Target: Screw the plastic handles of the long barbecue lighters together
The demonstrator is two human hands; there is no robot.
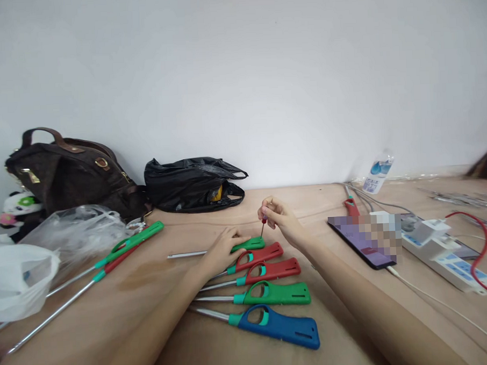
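Note:
My right hand [278, 218] pinches a small screwdriver [263, 228] by its red handle, its thin shaft pointing down. The tip meets the butt end of a green gas lighter [252, 243], or ends very close to it. Over that lighter lies my left hand [224, 247], closed on its body and pressing it to the table; the hand hides its trigger. Nearer to me, a red lighter [273, 250], a second red lighter [289, 267], a green lighter [288, 292] and a blue lighter [290, 327] lie in a row, handles to the right.
Left are a green lighter [139, 238], a red lighter [120, 260], a white plastic bag [22, 283], a clear bag [80, 232], a dark backpack [77, 173] and a black bag [187, 185]. Right are a phone [363, 244], a power strip [449, 262], cables and a bottle [378, 174].

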